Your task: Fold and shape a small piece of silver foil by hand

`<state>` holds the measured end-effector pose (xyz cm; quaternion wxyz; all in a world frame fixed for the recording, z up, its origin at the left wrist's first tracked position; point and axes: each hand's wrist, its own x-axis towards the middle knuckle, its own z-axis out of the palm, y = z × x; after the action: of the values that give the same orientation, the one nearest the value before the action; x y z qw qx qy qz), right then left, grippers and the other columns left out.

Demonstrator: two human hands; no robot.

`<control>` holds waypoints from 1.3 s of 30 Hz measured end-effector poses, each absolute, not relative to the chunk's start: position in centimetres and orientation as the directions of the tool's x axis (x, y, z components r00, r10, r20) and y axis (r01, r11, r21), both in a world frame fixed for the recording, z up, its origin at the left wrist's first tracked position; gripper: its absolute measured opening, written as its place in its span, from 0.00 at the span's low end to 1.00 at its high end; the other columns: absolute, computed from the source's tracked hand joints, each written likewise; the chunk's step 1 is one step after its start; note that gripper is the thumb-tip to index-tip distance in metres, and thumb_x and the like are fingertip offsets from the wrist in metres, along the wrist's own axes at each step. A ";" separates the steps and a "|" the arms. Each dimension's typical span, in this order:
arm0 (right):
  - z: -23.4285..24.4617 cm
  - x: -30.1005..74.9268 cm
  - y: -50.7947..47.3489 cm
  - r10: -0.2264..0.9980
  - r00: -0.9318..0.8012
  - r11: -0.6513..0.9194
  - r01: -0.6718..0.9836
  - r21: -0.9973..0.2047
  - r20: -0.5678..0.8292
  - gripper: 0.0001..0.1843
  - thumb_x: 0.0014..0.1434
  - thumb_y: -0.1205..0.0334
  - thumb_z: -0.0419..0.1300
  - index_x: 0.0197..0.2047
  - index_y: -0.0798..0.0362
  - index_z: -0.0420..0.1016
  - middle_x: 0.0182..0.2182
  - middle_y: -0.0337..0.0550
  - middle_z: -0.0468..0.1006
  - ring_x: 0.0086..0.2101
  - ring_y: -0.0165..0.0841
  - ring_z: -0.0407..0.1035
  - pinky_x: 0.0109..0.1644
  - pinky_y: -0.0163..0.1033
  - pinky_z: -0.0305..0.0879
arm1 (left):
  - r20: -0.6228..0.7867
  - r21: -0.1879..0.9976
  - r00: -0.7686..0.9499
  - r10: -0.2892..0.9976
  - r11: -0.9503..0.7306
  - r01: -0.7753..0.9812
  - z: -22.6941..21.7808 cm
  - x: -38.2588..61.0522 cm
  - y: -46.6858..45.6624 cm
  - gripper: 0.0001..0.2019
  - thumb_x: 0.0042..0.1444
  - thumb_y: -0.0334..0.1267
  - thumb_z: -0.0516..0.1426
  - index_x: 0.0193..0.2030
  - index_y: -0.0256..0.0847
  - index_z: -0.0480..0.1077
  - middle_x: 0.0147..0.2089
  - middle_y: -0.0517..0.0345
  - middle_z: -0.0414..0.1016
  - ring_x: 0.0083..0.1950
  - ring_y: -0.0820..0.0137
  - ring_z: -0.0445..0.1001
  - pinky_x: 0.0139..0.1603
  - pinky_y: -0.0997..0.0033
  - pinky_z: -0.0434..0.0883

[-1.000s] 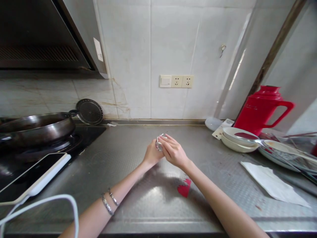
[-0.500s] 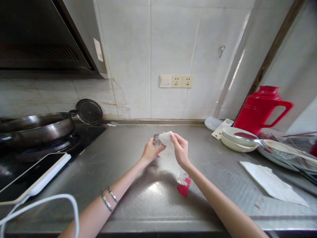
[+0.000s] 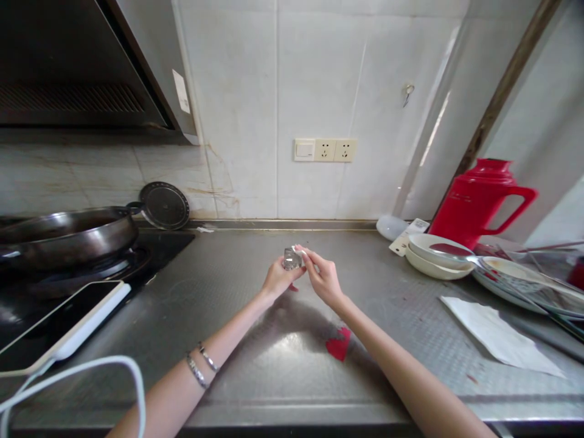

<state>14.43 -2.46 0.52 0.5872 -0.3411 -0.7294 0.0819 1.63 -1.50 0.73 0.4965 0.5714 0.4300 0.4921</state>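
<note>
Over the middle of the steel counter point(image 3: 237, 316) my left hand point(image 3: 276, 281) pinches a small clear glass cup point(image 3: 292, 258) from below and the left. My right hand point(image 3: 322, 275) is closed beside it, fingertips at the cup's rim, with a sliver of white tissue showing between them. Both hands hover just above the counter. Two bracelets point(image 3: 201, 368) circle my left wrist. A red scrap point(image 3: 338, 347) lies on the counter under my right forearm.
A dark pan point(image 3: 68, 234) sits on the stove at left, with a tablet point(image 3: 59, 322) and white cable point(image 3: 91, 371) in front. Right side: red jug point(image 3: 479, 198), stacked bowls point(image 3: 435, 255), plates with chopsticks point(image 3: 529, 283), a white paper sheet point(image 3: 493, 334).
The white tissue held open beside the cup half a second ago is now bunched in my right fingers at the cup's rim. My left hand keeps the cup in the same spot.
</note>
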 end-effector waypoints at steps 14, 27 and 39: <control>0.8 13.9 -3.5 0.609 -0.095 0.759 0.358 -0.544 0.787 0.16 0.64 0.56 0.50 0.49 0.47 0.76 0.46 0.44 0.79 0.47 0.40 0.73 0.51 0.45 0.70 | 0.110 0.994 0.194 0.975 -0.108 -0.023 0.9 1.0 -1.2 0.25 0.42 0.52 0.63 0.43 0.36 0.72 0.25 0.63 0.66 0.20 0.80 0.59 0.19 0.74 0.72; 1.4 16.1 -0.8 0.750 0.218 0.585 0.221 -0.780 0.625 0.23 0.62 0.48 0.50 0.45 0.55 0.77 0.37 0.45 0.80 0.37 0.36 0.72 0.42 0.39 0.68 | 0.059 0.998 0.220 0.974 -0.054 -0.026 1.3 1.3 -1.4 0.18 0.41 0.47 0.65 0.31 0.36 0.67 0.23 0.65 0.63 0.19 0.80 0.61 0.19 0.75 0.72; -0.1 16.3 -0.2 0.718 -0.403 0.632 0.035 -0.774 0.568 0.34 0.52 0.59 0.61 0.62 0.49 0.58 0.57 0.49 0.67 0.55 0.40 0.65 0.55 0.48 0.66 | -0.039 0.998 0.298 0.954 0.051 -0.032 1.2 0.5 -0.6 0.26 0.42 0.58 0.62 0.36 0.35 0.71 0.22 0.62 0.66 0.18 0.79 0.63 0.21 0.73 0.73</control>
<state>16.30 -0.18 -0.09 0.4871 -0.2472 -0.7608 0.3504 0.48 -0.61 1.15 0.5907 0.5479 0.4204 0.4174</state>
